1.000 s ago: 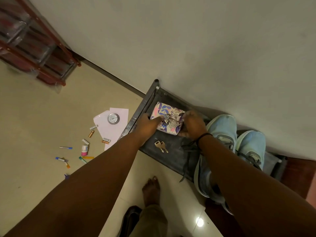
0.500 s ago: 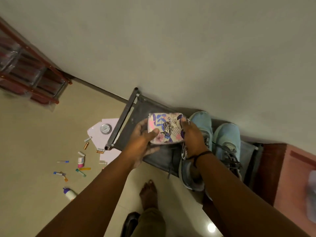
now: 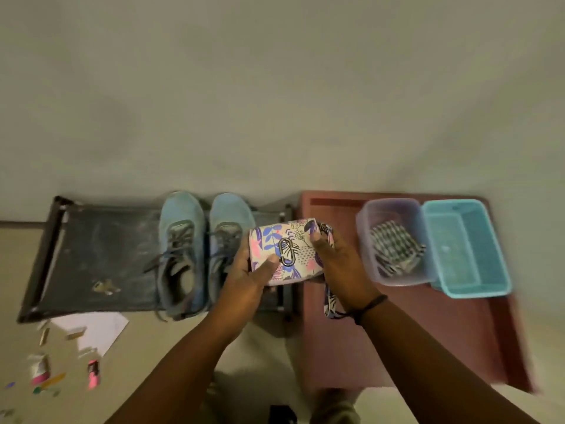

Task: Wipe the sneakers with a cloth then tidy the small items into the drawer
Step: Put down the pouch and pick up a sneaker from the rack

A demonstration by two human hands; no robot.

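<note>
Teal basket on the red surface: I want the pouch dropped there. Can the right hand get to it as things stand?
Probably yes. The teal basket is open-topped with nothing above it; the right hand, sharing the floral pouch with the left hand, must cross the clear tub.

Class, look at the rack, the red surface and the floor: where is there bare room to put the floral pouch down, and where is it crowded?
Free: the rack left of the sneakers, apart from the keys; the red surface in front of the clear tub and blue basket. Crowded: the floor lower left, strewn with small items.
</note>
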